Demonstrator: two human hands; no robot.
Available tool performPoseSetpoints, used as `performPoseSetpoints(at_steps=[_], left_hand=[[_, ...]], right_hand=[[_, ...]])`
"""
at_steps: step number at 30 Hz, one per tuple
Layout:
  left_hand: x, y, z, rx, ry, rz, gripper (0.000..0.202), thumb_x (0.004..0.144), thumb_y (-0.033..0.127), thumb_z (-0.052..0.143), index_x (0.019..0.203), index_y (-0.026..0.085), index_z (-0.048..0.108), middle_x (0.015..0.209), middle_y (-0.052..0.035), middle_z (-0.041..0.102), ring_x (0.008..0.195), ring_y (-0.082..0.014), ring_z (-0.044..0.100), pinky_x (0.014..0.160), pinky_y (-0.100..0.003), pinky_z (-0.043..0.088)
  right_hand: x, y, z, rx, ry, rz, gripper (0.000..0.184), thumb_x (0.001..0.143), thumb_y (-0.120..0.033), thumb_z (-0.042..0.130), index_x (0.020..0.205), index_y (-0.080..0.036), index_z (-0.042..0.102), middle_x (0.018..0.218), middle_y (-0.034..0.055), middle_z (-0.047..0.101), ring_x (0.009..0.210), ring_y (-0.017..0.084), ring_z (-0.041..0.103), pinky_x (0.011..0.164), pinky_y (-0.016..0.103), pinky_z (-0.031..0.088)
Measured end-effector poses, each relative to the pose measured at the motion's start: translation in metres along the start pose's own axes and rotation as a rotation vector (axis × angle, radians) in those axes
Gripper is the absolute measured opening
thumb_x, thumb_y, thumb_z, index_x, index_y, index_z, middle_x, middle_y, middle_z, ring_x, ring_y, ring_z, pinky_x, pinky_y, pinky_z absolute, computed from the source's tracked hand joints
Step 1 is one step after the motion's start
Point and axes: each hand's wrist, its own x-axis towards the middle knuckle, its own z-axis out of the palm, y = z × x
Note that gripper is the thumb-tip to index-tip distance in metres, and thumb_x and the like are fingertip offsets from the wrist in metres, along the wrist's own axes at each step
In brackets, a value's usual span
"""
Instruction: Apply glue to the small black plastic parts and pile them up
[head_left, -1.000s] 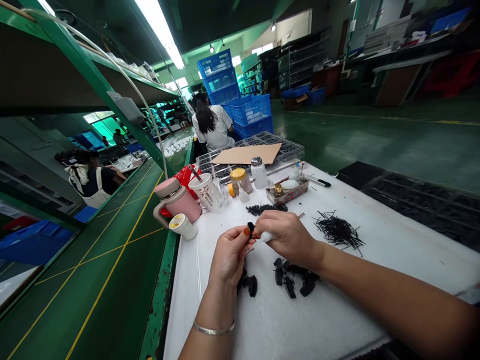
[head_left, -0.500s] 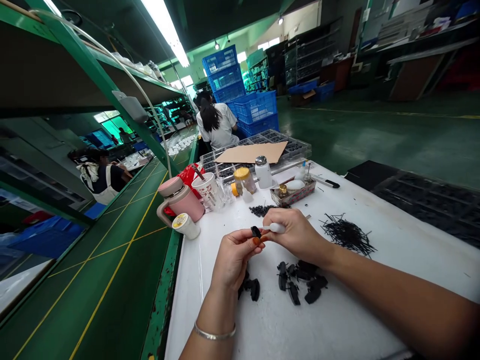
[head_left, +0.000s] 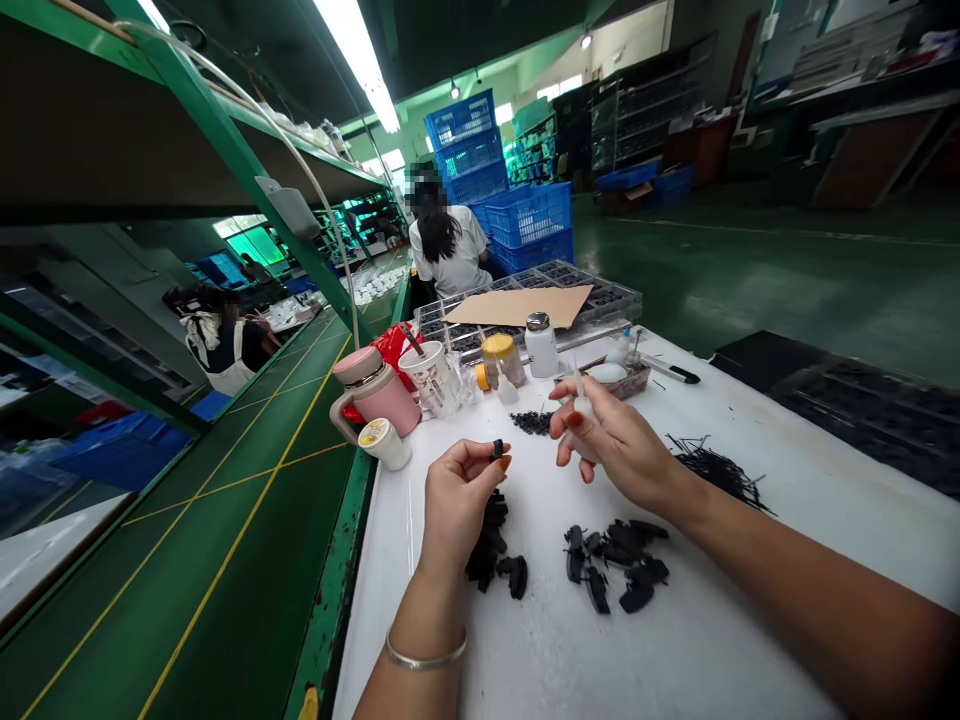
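Between the thumb and fingertips of my left hand (head_left: 459, 500) is pinched a small black plastic part (head_left: 497, 450). My right hand (head_left: 611, 440) holds a small white squeeze bottle (head_left: 583, 400) with its thin nozzle pointing up, apart from the left hand. Under the left wrist lies a heap of black parts (head_left: 491, 540), partly hidden by that hand. A second group of curved black parts (head_left: 615, 560) is spread below the right forearm. Beyond the hands is a little pile of tiny black pieces (head_left: 531, 422). Thin black rods (head_left: 720, 475) lie heaped right of my right wrist.
At the table's back left stand a pink mug (head_left: 386, 400), a white cup (head_left: 429, 375) and a small lidded jar (head_left: 385, 443). A yellow-lidded jar (head_left: 501, 360), a white bottle (head_left: 541, 345) and a cutter (head_left: 675, 370) lie further right. A green conveyor (head_left: 247, 540) runs along the left.
My right hand has drawn away from the left and turned the squeeze bottle nozzle-up. My left hand keeps the black part, slightly lower and turned. The whole view has shifted a little.
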Motion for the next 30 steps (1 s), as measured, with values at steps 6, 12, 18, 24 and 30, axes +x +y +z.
performPoseSetpoints(at_steps=[6, 12, 18, 24, 30], left_hand=[[0.000, 0.000, -0.002, 0.136, 0.032, 0.053, 0.021, 0.072, 0.025, 0.070, 0.088, 0.013, 0.064, 0.081, -0.0072, 0.072, 0.074, -0.0178, 0.068, 0.064, -0.027, 0.053], [0.000, -0.004, -0.005, 0.369, 0.095, 0.216, 0.025, 0.074, 0.023, 0.068, 0.099, 0.018, 0.065, 0.074, -0.0001, 0.068, 0.062, -0.0101, 0.059, 0.059, -0.021, 0.047], [-0.005, -0.003, -0.005, 0.549, 0.103, 0.328, 0.055, 0.075, 0.018, 0.067, 0.126, 0.027, 0.050, 0.069, 0.0057, 0.066, 0.057, -0.0088, 0.056, 0.061, -0.020, 0.047], [-0.009, -0.001, -0.004, 0.740, 0.104, 0.473, 0.078, 0.076, 0.013, 0.066, 0.144, 0.029, 0.030, 0.074, 0.0058, 0.068, 0.059, -0.0093, 0.059, 0.065, -0.023, 0.051], [-0.012, -0.001, -0.003, 0.800, 0.083, 0.565, 0.078, 0.077, 0.013, 0.065, 0.145, 0.025, 0.028, 0.075, 0.0050, 0.069, 0.059, -0.0093, 0.061, 0.064, -0.023, 0.052]], right_hand=[[0.003, -0.005, -0.010, -0.226, -0.044, 0.074, 0.039, 0.093, -0.050, 0.043, 0.117, -0.021, 0.053, 0.081, 0.0035, 0.065, 0.054, 0.012, 0.058, 0.055, 0.028, 0.052], [0.002, -0.016, -0.018, -0.198, 0.052, 0.041, 0.033, 0.083, -0.049, 0.061, 0.099, -0.021, 0.051, 0.080, 0.0020, 0.067, 0.059, 0.014, 0.059, 0.047, 0.024, 0.046], [-0.004, -0.024, -0.015, -0.240, 0.199, -0.067, 0.028, 0.067, -0.041, 0.079, 0.077, -0.018, 0.066, 0.073, 0.0015, 0.066, 0.059, 0.014, 0.058, 0.049, 0.023, 0.045], [-0.009, -0.022, -0.006, -0.229, 0.192, -0.163, 0.020, 0.077, -0.038, 0.071, 0.084, -0.019, 0.068, 0.075, 0.0013, 0.066, 0.065, 0.014, 0.060, 0.053, 0.023, 0.046], [-0.011, -0.021, -0.006, -0.338, 0.220, -0.229, 0.016, 0.080, -0.036, 0.069, 0.084, -0.020, 0.068, 0.074, 0.0006, 0.066, 0.061, 0.012, 0.056, 0.050, 0.022, 0.041]])
